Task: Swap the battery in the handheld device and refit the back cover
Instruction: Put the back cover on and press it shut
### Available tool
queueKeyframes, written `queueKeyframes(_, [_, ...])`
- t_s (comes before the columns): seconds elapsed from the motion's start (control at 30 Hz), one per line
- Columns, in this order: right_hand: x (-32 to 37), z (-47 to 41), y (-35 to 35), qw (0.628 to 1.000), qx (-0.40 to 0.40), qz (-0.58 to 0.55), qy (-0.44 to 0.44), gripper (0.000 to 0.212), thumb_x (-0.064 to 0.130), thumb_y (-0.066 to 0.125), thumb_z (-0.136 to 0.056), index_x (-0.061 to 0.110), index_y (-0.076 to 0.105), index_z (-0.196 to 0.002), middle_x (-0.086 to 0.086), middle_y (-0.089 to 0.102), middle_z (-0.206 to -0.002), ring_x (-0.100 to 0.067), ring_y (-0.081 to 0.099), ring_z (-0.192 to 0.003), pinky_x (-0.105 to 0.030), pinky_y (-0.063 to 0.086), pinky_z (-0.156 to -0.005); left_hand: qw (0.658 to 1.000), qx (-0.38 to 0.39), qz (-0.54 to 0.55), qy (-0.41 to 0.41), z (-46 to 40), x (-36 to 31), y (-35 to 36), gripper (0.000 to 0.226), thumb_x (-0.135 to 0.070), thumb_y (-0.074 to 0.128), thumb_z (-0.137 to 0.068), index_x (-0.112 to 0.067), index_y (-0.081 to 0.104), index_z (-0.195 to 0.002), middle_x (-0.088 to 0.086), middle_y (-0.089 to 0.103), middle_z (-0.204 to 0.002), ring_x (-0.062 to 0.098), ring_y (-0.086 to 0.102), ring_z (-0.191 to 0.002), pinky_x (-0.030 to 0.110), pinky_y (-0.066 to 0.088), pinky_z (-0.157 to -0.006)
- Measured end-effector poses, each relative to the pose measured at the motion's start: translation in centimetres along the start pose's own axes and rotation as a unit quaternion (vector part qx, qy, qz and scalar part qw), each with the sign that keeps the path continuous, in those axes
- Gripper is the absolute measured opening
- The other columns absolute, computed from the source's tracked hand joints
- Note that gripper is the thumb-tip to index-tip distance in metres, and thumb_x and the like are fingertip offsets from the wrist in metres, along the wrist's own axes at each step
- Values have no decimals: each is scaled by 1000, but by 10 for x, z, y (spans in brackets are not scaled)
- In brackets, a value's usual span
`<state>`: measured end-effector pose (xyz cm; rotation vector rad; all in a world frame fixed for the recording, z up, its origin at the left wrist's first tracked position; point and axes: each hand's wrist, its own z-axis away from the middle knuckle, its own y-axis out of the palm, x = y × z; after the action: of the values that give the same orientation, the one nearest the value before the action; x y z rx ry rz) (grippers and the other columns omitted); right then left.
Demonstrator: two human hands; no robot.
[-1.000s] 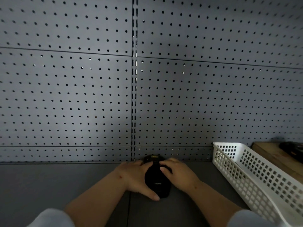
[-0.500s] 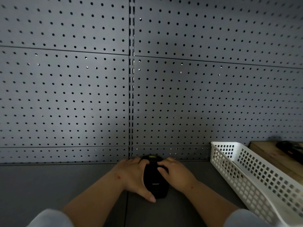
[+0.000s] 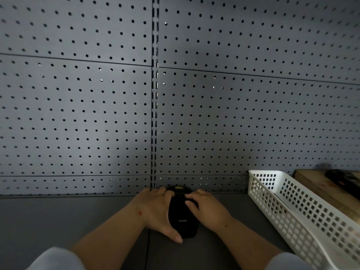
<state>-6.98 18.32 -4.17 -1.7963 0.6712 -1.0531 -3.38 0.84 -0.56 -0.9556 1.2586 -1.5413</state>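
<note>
1. Since 1 s ago both hands and the device sit slightly further left and up in the head view; grip layout unchanged, camera appears to have shifted a bit.
2. Handheld device: black, lying flat on the grey bench, long axis pointing away from the person, far end near the base of the pegboard. Back faces up, small pale logo near the near end, yellow label at the far end.
3. Left hand: wrapped along the device's left edge, fingers curled over the far-left corner, thumb laid down the left side with its tip at the near-left corner. Grasping the device.
4. Right hand: on the right side, fingers bent onto the upper back, thumb pressed against the back surface. Gripping/pressing the device, not released.
5. Back cover: cannot tell whether it is fully seated; too dark and partly hidden by fingers.
6. White perforated basket: on the bench well right of the device, apart from the right hand.
7. Wooden board: beyond the basket at far right, dark object on it, blurred.
8. Light sleeves at both lower corners.
</note>
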Motion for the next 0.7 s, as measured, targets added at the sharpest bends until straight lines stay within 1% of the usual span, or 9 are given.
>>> queueKeyframes(0.13, [0,1,0,1000,-2,0,-1,38,35,41,-95,20,49,-129,-2,52,-128,-17,45,-120,-24,36,-99,1000,6,-18,1,1,2,6,119,-86,53,-49,-24,13,-141,2,29,-146,20,30,-133,38,24,-110])
queueKeyframes(0.3, [1,1,0,1000,-4,0,-2,38,35,40,-96,19,48,-130,-3,52,-129,-16,45,-120,-23,35,-99,1000,-3,-23,9,0,2,2,117,-86,55,-48,-21,20,-139,2,34,-143,20,33,-130,38,25,-109])
queueKeyframes(0.37, [1,2,0,1000,-2,1,-1,39,35,40,-96,19,48,-130,-3,52,-129,-16,45,-120,-24,35,-99,999,-7,-30,9,0,3,3,118,-86,54,-48,-20,20,-139,2,34,-143,20,32,-131,38,25,-109])
queueKeyframes(0.53, [1,1,1,1000,-2,1,1,38,36,40,-95,21,49,-129,-2,52,-128,-17,46,-120,-26,37,-101,999,-7,-32,11,1,4,8,119,-86,53,-50,-28,5,-142,3,25,-148,21,27,-135,39,20,-111])
queueKeyframes(0.7, [1,1,1,1000,-1,3,3,38,35,40,-96,21,48,-130,-2,51,-130,-17,45,-121,-27,37,-101,999,-20,-39,17,1,4,7,118,-87,53,-48,-26,14,-141,2,32,-143,21,31,-131,40,24,-109])
